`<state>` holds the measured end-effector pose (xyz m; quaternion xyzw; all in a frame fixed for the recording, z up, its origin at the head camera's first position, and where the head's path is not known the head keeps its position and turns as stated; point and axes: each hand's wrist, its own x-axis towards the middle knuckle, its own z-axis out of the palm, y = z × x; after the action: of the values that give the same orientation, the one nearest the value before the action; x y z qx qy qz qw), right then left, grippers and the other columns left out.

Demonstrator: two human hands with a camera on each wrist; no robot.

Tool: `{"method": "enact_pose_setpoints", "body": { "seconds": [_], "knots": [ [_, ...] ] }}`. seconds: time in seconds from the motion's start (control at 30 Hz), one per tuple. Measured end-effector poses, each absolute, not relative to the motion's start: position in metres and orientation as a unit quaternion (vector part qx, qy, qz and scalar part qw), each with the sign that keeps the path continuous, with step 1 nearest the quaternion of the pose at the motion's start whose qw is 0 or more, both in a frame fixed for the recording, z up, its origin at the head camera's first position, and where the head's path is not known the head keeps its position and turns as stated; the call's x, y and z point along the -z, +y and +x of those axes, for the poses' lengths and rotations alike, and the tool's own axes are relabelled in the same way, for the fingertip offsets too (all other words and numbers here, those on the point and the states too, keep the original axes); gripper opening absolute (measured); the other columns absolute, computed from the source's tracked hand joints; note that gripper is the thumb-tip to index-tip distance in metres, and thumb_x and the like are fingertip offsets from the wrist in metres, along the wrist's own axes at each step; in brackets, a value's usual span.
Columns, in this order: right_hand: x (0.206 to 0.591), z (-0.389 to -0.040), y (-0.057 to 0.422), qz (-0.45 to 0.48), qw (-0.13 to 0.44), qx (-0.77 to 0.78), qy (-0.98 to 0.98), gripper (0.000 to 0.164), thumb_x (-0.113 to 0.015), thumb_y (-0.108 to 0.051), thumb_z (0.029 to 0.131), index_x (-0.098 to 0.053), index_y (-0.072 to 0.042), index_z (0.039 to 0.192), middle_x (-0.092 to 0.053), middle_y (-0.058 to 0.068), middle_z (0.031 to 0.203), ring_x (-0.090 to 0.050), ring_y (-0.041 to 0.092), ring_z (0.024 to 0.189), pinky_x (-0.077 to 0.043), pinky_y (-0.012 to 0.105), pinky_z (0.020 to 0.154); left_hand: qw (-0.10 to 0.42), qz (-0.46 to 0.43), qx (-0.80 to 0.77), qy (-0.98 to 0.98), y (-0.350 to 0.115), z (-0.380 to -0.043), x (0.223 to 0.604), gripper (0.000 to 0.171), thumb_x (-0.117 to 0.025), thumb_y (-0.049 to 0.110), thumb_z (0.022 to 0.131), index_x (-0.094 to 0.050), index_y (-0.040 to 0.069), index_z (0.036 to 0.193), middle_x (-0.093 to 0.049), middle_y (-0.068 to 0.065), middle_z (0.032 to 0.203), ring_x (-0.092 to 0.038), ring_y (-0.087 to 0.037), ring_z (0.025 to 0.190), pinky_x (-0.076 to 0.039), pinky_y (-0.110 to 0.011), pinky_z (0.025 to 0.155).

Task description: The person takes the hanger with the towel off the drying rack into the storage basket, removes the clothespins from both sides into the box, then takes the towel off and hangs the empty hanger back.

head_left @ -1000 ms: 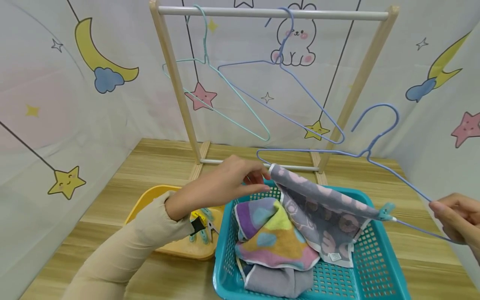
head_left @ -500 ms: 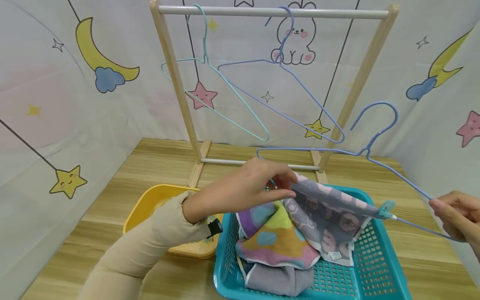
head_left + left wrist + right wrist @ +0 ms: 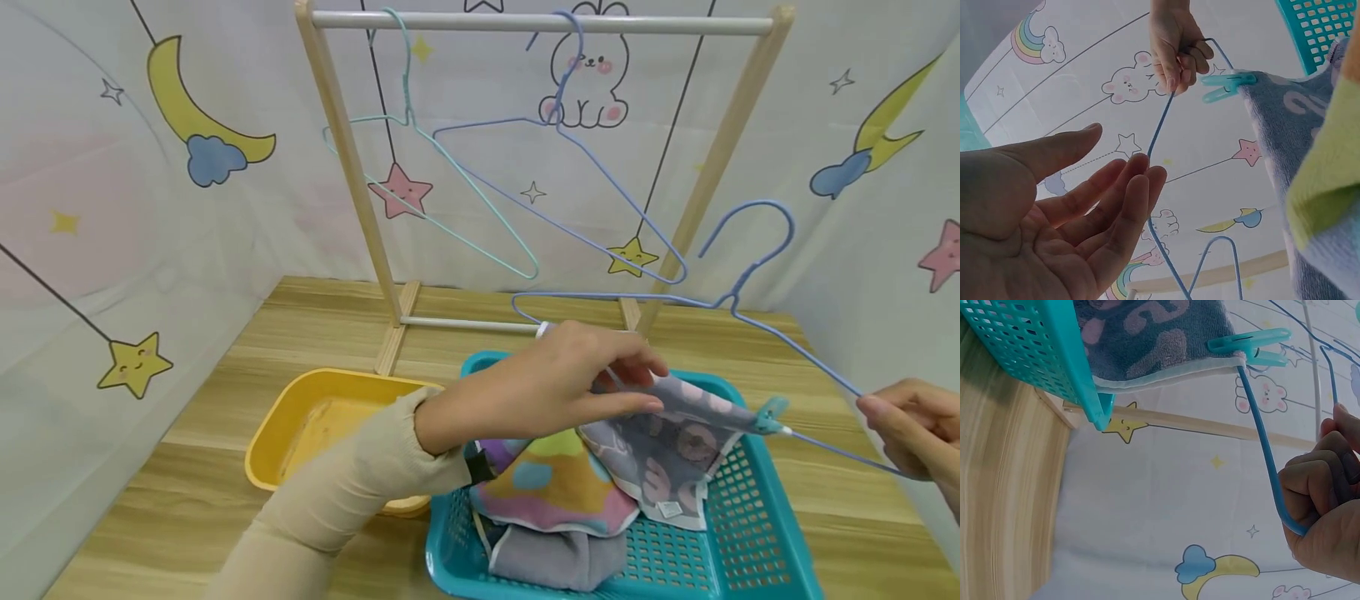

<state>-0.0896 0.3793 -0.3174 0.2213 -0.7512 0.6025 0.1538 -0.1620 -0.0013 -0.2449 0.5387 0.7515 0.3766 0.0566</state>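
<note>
My right hand point(image 3: 918, 421) grips one corner of a blue wire hanger point(image 3: 742, 281), its fingers curled round the wire in the right wrist view. Over the hanger's lower bar hangs a grey towel with pink patterns point(image 3: 645, 454). A teal clothespin point(image 3: 1247, 345) pinches its right end to the wire. My left hand point(image 3: 577, 375) hovers before the towel's upper edge, hiding part of it. In the left wrist view its fingers are loosely bent, with nothing between them and the thumb. Below, a colourful towel point(image 3: 570, 492) lies in a teal basket point(image 3: 783, 517).
A folded grey towel point(image 3: 562, 557) also lies in the basket. Left of it stands a yellow tray point(image 3: 273, 442), partly behind the left sleeve. A rack point(image 3: 480, 21) at the back bears a mint hanger point(image 3: 408, 96) and another blue hanger point(image 3: 562, 87).
My left hand has moved right along the towel's upper edge, from its left corner to past its middle. The right hand and its hanger stay almost still.
</note>
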Motion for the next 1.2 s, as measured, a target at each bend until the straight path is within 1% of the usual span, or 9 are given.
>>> {"method": "enact_pose_setpoints", "body": {
  "seconds": [0.13,0.23,0.37,0.47,0.63,0.83,0.97,1.13,1.2],
  "knots": [
    [0.319,-0.092,0.381,0.266,0.136,-0.61,-0.734,0.042,-0.033,0.022,0.098,-0.064,-0.003,0.089,-0.031,0.002,0.048,-0.015,0.016,0.036,-0.011,0.017,0.032,0.064,0.539,-0.359,0.76,0.008,-0.16,0.242,0.028,-0.066,0.018,0.099,-0.064,0.003,0.122,-0.069,-0.002,0.112,-0.063,-0.002,0.101,-0.047,-0.008,0.082],
    [0.318,-0.092,0.381,0.258,0.137,-0.611,-0.736,0.041,-0.034,0.022,0.098,-0.065,-0.003,0.089,-0.031,0.002,0.048,-0.015,0.016,0.035,-0.011,0.017,0.031,0.062,0.541,-0.344,0.765,0.016,-0.161,0.242,0.029,-0.065,0.022,0.099,-0.064,0.004,0.123,-0.069,0.0,0.113,-0.061,0.0,0.102,-0.045,-0.007,0.084],
    [0.317,-0.09,0.379,0.229,0.148,-0.606,-0.747,0.038,-0.037,0.021,0.098,-0.065,-0.002,0.086,-0.03,0.002,0.048,-0.014,0.017,0.035,-0.01,0.018,0.031,0.06,0.548,-0.327,0.767,0.03,-0.164,0.243,0.032,-0.064,0.023,0.1,-0.063,0.005,0.125,-0.069,-0.002,0.116,-0.062,-0.004,0.105,-0.043,-0.007,0.087],
    [0.317,-0.091,0.379,0.233,0.145,-0.604,-0.749,0.039,-0.036,0.021,0.098,-0.064,-0.003,0.086,-0.029,0.003,0.047,-0.014,0.017,0.035,-0.01,0.018,0.032,0.076,0.549,-0.321,0.768,0.043,-0.166,0.244,0.034,-0.064,0.023,0.1,-0.06,0.005,0.129,-0.069,-0.001,0.118,-0.062,-0.003,0.106,-0.043,-0.007,0.085],
    [0.315,-0.093,0.378,0.247,0.137,-0.613,-0.737,0.04,-0.035,0.021,0.098,-0.065,-0.003,0.087,-0.029,0.003,0.047,-0.014,0.017,0.034,-0.011,0.017,0.031,0.099,0.544,-0.319,0.77,0.065,-0.17,0.245,0.042,-0.067,0.025,0.098,-0.056,0.006,0.134,-0.069,0.003,0.118,-0.059,0.004,0.104,-0.041,-0.004,0.083],
    [0.315,-0.094,0.378,0.249,0.143,-0.614,-0.735,0.04,-0.036,0.021,0.098,-0.065,-0.003,0.086,-0.03,0.002,0.047,-0.014,0.017,0.033,-0.011,0.016,0.029,0.122,0.527,-0.304,0.784,0.086,-0.169,0.249,0.049,-0.067,0.031,0.097,-0.053,0.011,0.14,-0.063,0.007,0.129,-0.054,0.006,0.111,-0.038,-0.002,0.086],
    [0.315,-0.095,0.377,0.263,0.144,-0.612,-0.732,0.038,-0.035,0.022,0.098,-0.064,0.0,0.087,-0.031,0.002,0.047,-0.015,0.015,0.033,-0.012,0.015,0.03,0.113,0.525,-0.282,0.795,0.097,-0.169,0.254,0.051,-0.065,0.034,0.098,-0.052,0.013,0.143,-0.058,0.009,0.135,-0.051,0.006,0.116,-0.035,-0.002,0.089],
    [0.314,-0.093,0.377,0.257,0.154,-0.588,-0.752,0.037,-0.035,0.023,0.097,-0.064,0.001,0.087,-0.033,-0.001,0.046,-0.017,0.014,0.033,-0.013,0.016,0.03,0.096,0.515,-0.25,0.814,0.11,-0.169,0.263,0.057,-0.064,0.039,0.098,-0.048,0.016,0.147,-0.05,0.013,0.144,-0.041,0.006,0.128,-0.028,-0.005,0.099],
    [0.315,-0.092,0.377,0.245,0.153,-0.588,-0.756,0.037,-0.036,0.022,0.097,-0.064,0.0,0.087,-0.032,0.0,0.046,-0.017,0.015,0.033,-0.013,0.016,0.03,0.087,0.513,-0.24,0.819,0.115,-0.17,0.267,0.059,-0.065,0.039,0.097,-0.046,0.017,0.148,-0.048,0.012,0.145,-0.038,0.005,0.132,-0.024,-0.006,0.102]
  ]
}}
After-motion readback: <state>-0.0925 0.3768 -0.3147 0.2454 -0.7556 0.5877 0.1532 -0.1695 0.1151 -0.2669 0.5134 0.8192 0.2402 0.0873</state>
